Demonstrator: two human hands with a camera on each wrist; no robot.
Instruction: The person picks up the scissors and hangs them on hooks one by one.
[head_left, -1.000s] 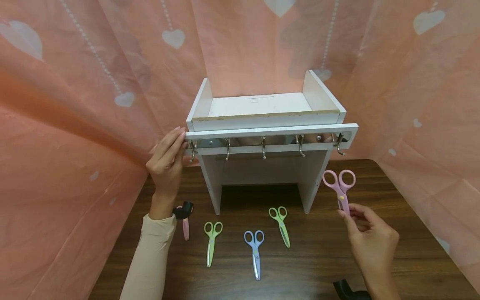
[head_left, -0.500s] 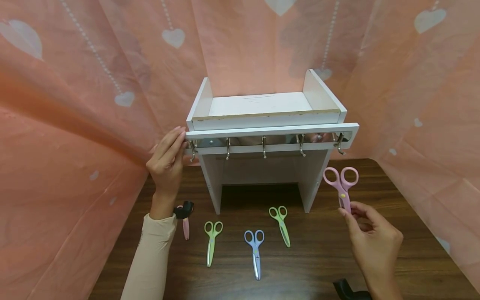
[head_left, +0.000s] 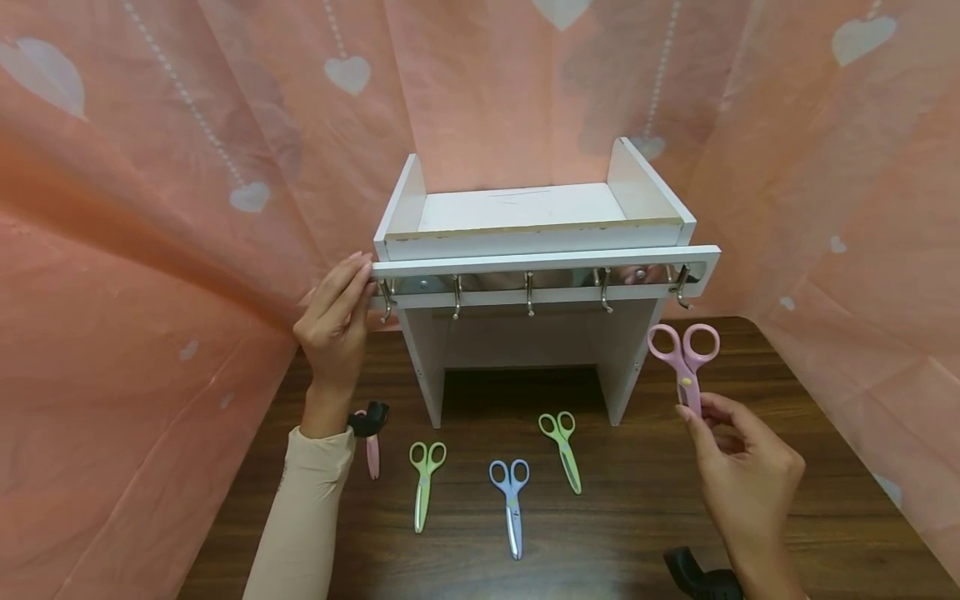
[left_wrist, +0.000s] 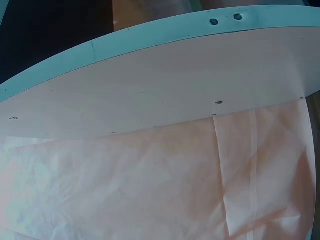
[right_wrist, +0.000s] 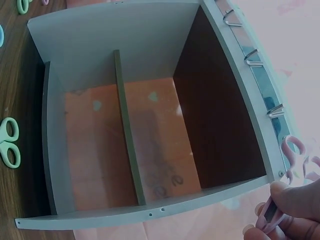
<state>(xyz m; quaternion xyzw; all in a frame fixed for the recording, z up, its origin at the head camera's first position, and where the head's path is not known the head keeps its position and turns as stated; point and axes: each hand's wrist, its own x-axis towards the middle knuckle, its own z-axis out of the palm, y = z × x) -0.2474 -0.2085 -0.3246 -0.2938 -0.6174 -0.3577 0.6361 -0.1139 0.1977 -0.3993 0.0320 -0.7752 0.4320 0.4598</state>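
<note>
The right hand (head_left: 742, 475) pinches the closed blades of a pair of pink scissors (head_left: 686, 360) between thumb and fingers (head_left: 688, 414), holding them upright with the two rounded plastic loops on top, just below the rightmost metal hook (head_left: 681, 287) of the white shelf unit (head_left: 525, 242). The shelf is smooth painted board with raised side walls and a front rail carrying a row of small curved hooks. The left hand (head_left: 335, 321) rests with straight, pressed-together fingers against the rail's left end. On the dark wood-grain worktop (head_left: 637, 517) lie two green scissors (head_left: 424, 483) (head_left: 562, 446), a blue pair (head_left: 511, 500) and a second pink pair (head_left: 372, 450), which is partly hidden behind the left wrist. The left wrist view shows only a pale board and creased pink cloth. Thin pink fabric with white hearts (head_left: 150, 208) encloses the scene.
</note>
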